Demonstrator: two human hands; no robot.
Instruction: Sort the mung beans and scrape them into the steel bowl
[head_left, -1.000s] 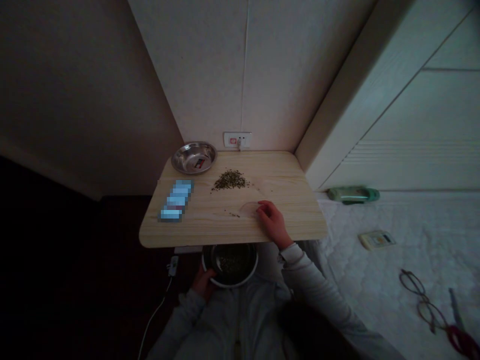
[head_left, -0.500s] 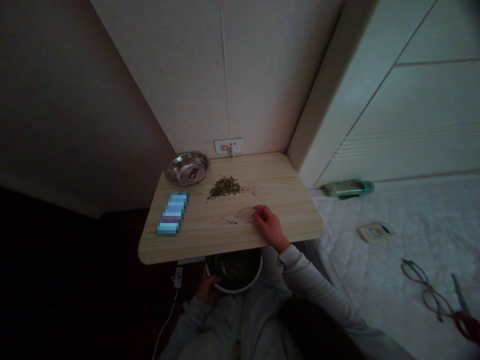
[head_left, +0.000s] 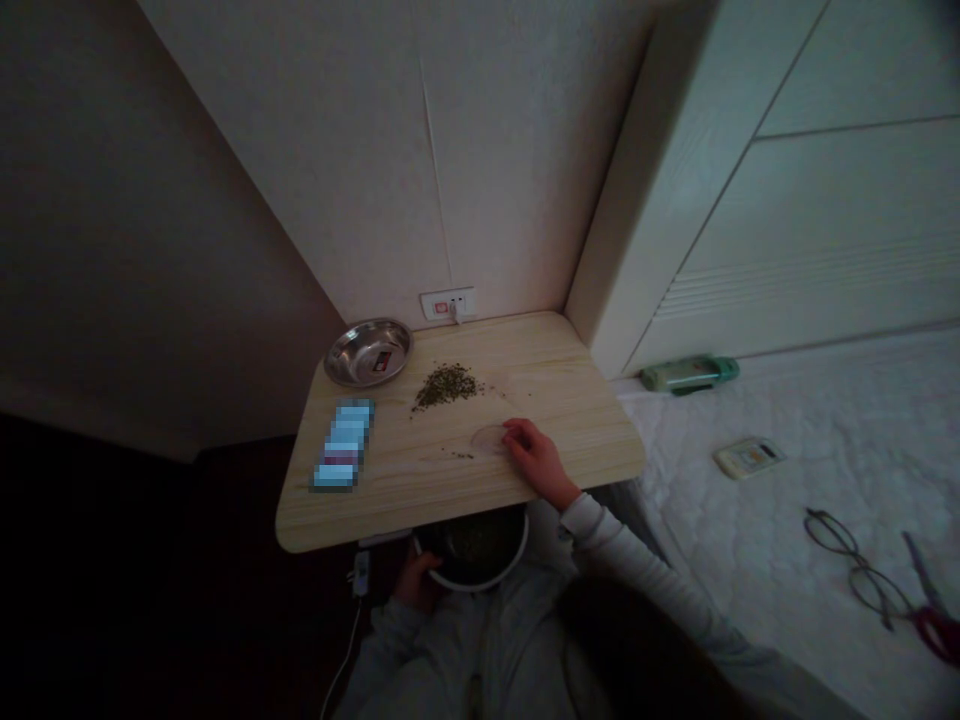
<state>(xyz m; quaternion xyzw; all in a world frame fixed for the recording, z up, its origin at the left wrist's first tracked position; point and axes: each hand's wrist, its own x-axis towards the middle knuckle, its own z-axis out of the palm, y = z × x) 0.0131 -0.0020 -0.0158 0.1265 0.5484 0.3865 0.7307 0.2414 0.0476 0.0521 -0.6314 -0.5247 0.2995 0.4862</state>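
Note:
My right hand (head_left: 538, 460) rests over the right part of the wooden table (head_left: 360, 520), its fingers pinched on the edge of a clear, round, thin disc (head_left: 486, 439) that looks like a plastic lid. A few dark grains (head_left: 459, 455) lie just left of the disc. Farther back is a larger pile of small green-brown grains (head_left: 448, 386). Below the table's front edge, my left hand (head_left: 420, 580) grips the rim of a bowl (head_left: 480, 583) on my lap. More grains seem to lie inside it, though the bowl is dark and partly hidden by the table.
A shiny metal bowl (head_left: 369, 352) stands at the table's back left, with a lit phone (head_left: 343, 445) in front. On the white bed (head_left: 697, 540) at right lie a green bottle (head_left: 690, 373), a pale device (head_left: 748, 458), eyeglasses (head_left: 855, 565) and scissors (head_left: 936, 632). A wall socket (head_left: 448, 304) sits behind.
The view has tilted and shifted, so the table sits lower and turned in the picture. My right hand keeps its pinch on the disc, and my left hand stays on the bowl.

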